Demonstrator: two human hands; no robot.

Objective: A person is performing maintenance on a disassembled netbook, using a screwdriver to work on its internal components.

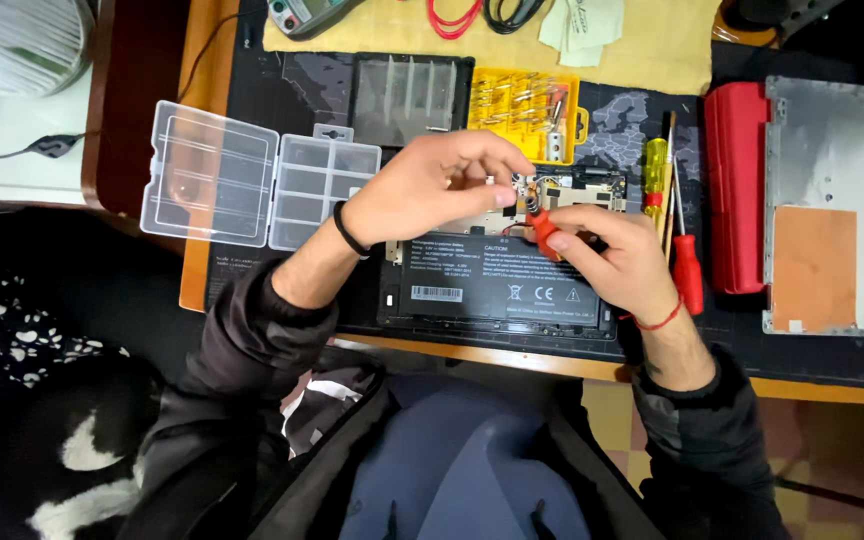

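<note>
- We see the opened laptop (497, 275) lying on the dark mat (272, 90) at the desk's near edge, black battery (492, 280) uppermost.
- Our left hand (432, 185) rests over the circuit board (572, 190), fingertips pinched together; whether they hold anything, we cannot tell.
- Our right hand (617, 255) is clamped on a small red screwdriver (544, 230), tip at the board.
- A clear parts box (252, 180) lies open just left; a yellow bit case (524, 102) lies behind.
</note>
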